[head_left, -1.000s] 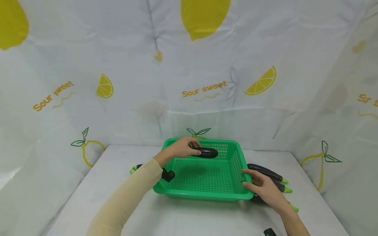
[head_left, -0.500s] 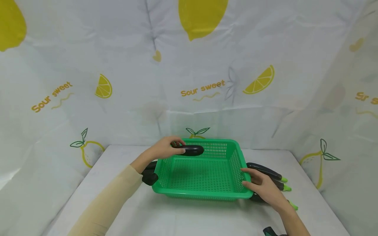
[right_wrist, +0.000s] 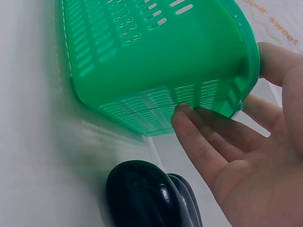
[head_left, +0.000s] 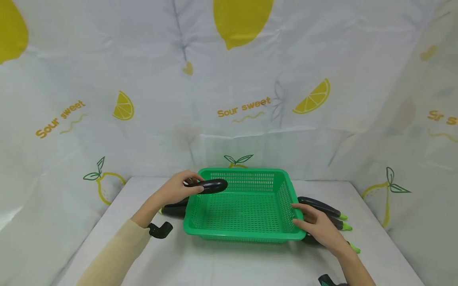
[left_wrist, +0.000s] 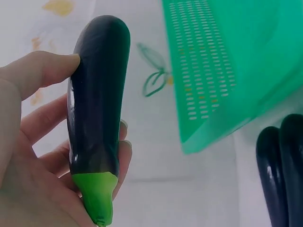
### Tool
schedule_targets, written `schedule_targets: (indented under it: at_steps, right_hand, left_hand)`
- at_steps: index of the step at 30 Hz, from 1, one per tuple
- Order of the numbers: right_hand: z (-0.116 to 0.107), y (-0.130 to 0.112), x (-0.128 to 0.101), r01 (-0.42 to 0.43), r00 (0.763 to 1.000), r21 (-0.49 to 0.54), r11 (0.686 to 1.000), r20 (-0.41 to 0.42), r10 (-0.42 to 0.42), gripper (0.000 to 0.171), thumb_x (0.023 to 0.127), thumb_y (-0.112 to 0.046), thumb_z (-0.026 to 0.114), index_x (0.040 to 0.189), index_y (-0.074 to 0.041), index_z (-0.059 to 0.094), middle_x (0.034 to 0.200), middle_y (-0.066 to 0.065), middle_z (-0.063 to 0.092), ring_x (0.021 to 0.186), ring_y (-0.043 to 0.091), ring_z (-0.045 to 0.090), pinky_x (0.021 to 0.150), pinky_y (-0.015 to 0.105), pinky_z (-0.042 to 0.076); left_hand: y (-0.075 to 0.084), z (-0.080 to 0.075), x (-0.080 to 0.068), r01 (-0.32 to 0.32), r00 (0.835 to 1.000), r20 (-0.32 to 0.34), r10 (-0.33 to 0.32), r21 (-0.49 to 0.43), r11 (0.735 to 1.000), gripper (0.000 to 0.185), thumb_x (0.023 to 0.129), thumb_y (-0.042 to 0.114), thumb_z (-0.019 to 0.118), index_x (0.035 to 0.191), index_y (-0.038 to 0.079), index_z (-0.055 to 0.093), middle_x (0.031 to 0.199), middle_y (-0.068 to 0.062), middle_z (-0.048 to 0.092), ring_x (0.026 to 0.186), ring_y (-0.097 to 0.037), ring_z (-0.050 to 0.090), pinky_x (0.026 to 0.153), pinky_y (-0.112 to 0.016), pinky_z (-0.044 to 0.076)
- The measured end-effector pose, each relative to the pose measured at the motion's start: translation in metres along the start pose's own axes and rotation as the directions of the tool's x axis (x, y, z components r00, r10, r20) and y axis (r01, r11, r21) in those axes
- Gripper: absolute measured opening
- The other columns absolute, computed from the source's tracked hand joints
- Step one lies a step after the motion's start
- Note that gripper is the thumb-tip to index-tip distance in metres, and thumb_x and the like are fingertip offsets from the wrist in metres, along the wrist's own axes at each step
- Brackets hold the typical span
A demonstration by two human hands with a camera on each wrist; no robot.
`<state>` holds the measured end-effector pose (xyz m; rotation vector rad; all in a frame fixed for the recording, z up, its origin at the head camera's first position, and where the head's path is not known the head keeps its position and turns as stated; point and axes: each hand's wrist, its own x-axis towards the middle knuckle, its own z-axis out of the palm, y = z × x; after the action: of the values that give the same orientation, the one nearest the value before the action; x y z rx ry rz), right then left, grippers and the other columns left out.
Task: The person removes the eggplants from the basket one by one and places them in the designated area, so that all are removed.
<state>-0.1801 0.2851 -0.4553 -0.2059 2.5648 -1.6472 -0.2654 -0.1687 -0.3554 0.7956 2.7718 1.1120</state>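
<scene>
My left hand grips a dark purple eggplant above the left rim of a green plastic basket. In the left wrist view, my thumb lies along one side of this eggplant and my fingers curl behind it. Its green stem end points toward my palm. My right hand holds the basket's right rim. The right wrist view shows the thumb at the rim and the fingers against the outer wall. No eggplant is visible inside the basket.
Several eggplants lie on the white table right of the basket, partly behind my right hand. More eggplants lie to its left, partly hidden by my left arm. A white lemon-print sheet hangs behind the table.
My left hand has moved left with the eggplant, from over the basket's middle to its left rim. The eggplants on the left have come more into view. My right hand stays at the rim.
</scene>
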Motion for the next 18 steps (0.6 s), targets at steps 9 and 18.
schedule_targets:
  at_steps: [9, 18]
  right_hand:
    - [0.000, 0.001, 0.001, -0.012, 1.000, 0.001, 1.000, -0.003, 0.012, 0.062, 0.098, -0.028, 0.070, 0.151, -0.008, 0.046, 0.150, 0.027, 0.045, 0.135, 0.046, 0.048, 0.091, 0.035, 0.054]
    - [0.000, 0.001, 0.001, 0.012, 1.000, 0.005, 1.000, -0.007, -0.012, 0.060, 0.098, -0.026, 0.071, 0.150, -0.007, 0.047, 0.148, 0.027, 0.048, 0.132, 0.045, 0.051, 0.087, 0.030, 0.054]
  left_hand:
    - [-0.022, -0.013, -0.037, 0.004, 0.987, -0.160, -0.008, -0.031, 1.000, 0.032, 0.097, 0.032, 0.072, 0.123, 0.013, 0.070, 0.117, -0.003, 0.067, 0.103, -0.019, 0.062, 0.087, -0.039, 0.053]
    - [-0.053, -0.018, -0.076, 0.133, 0.967, -0.214, -0.138, -0.038, 0.990, 0.034, 0.098, 0.033, 0.070, 0.125, 0.012, 0.067, 0.116, -0.006, 0.066, 0.102, -0.022, 0.064, 0.082, -0.039, 0.053]
